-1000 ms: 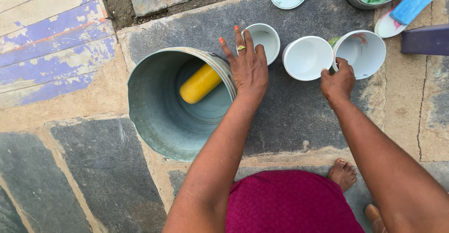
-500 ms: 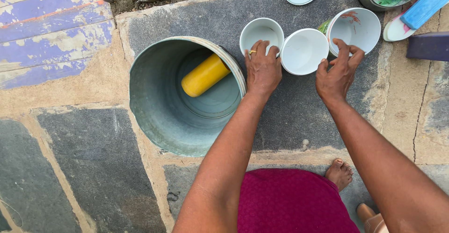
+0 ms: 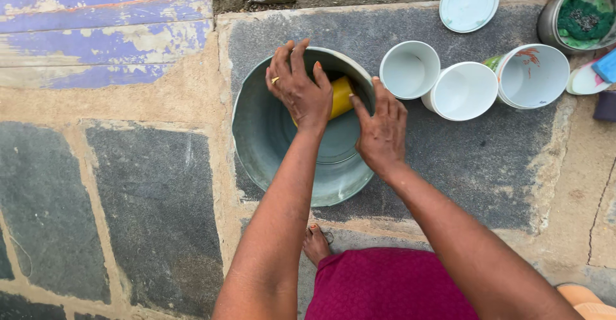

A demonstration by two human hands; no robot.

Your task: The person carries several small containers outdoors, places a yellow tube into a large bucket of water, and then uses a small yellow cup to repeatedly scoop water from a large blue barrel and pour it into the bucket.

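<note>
Head view, looking straight down at a stone floor. Big galvanised metal bucket tipped toward the camera, with a yellow cylinder lying inside near the bottom. Long axis roughly running from near-left to far-right, only the right end showing. Left hand reaching over the far rim and down into the bucket, right on top of the cylinder, so clearly the nearer one. Can't tell if that grip is closed on it or just touching; fingers curled, underside hidden. Right hand at the bucket's right rim, fingers spread wide, holding nothing, looks to be bracing the edge.

Off to the right: three white cups on their sides, a pale round lid farther back, a metal bowl with green scrubbers cut off at the corner. Most of the cylinder covered by the left hand.
</note>
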